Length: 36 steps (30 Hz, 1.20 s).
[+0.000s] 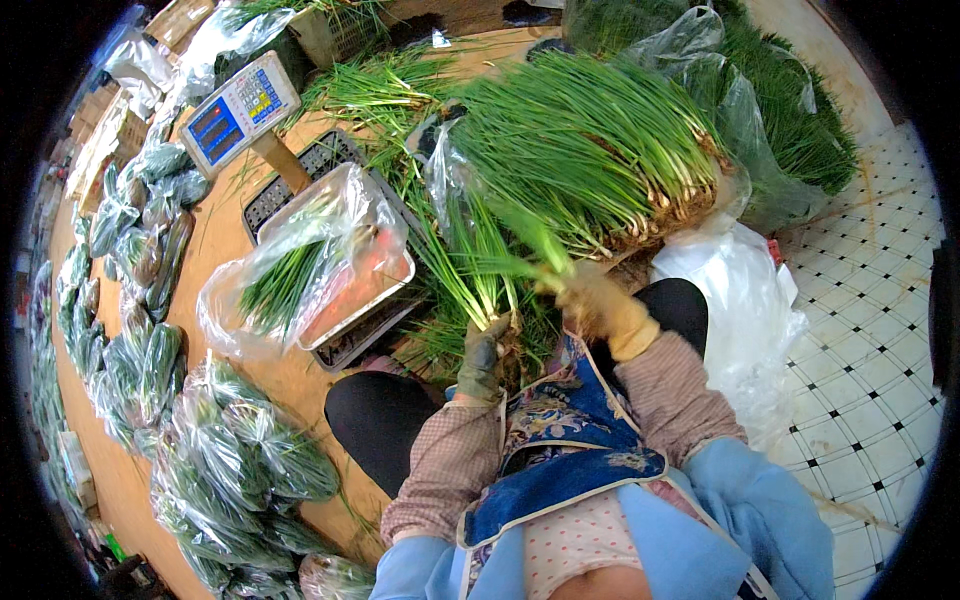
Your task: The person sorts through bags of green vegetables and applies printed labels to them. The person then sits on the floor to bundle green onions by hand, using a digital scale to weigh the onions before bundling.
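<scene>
My left hand (484, 360), in a dirty greenish glove, is closed round the white root ends of a small bunch of scallions (472, 268), whose green leaves point away from me. My right hand (607, 312), in a yellowish glove, is smeared by motion. From its fingers rise a few blurred scallion stalks (542, 242), just right of the left-hand bunch. Beyond both hands lies a big heap of scallions (585, 135), roots toward the right. Left of my hands, a clear plastic bag (225, 310) with scallions inside lies on the tray of a digital scale (240, 112).
Many bagged scallion bundles (235, 460) line the left side of the brown floor covering (225, 225). White plastic bags (735, 310) lie by my right knee, next to white tiles (860, 330). More greens in clear plastic (790, 130) stand at the far right. Loose scallions (385, 80) lie behind the scale.
</scene>
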Tool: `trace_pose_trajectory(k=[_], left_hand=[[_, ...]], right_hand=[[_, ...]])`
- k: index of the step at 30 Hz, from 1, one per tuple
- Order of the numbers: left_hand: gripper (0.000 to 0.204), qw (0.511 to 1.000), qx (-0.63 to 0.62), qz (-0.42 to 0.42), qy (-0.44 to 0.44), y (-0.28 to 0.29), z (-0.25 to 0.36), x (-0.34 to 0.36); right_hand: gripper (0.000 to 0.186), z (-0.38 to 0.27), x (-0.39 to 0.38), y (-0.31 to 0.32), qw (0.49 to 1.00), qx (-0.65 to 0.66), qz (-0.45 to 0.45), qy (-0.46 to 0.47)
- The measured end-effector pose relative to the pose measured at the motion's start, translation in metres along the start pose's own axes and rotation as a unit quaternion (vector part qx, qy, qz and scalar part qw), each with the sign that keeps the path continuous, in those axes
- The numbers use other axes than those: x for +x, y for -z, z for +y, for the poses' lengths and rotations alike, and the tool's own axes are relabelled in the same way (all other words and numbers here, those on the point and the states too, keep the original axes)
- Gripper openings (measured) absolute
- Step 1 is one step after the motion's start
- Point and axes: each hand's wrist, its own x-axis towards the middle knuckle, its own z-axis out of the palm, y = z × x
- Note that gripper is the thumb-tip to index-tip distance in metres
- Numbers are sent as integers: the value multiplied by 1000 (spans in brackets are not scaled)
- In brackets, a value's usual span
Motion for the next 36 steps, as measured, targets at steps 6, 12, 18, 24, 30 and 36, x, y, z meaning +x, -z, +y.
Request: trace_pose_trajectory(k=[6, 12, 18, 24, 30, 36], left_hand=[[32, 997, -55, -30, 35, 29, -21, 5], [34, 997, -42, -41, 55, -11, 8, -11], [40, 992, -88, -86, -15, -29, 11, -26], [40, 995, -79, -14, 63, -13, 4, -17], [20, 994, -39, 83, 63, -40, 31, -30], [17, 995, -6, 100, 29, -27, 17, -22]], right_hand=[[50, -202, 33, -51, 981, -4, -1, 196], [32, -186, 121, -24, 902, -303, 130, 279], [40, 11, 61, -12, 883, -458, 23, 101], [30, 46, 45, -26, 918, -385, 39, 85], [23, 35, 5, -34, 920, -354, 69, 156], [24, 14, -19, -21, 977, -151, -145, -49]])
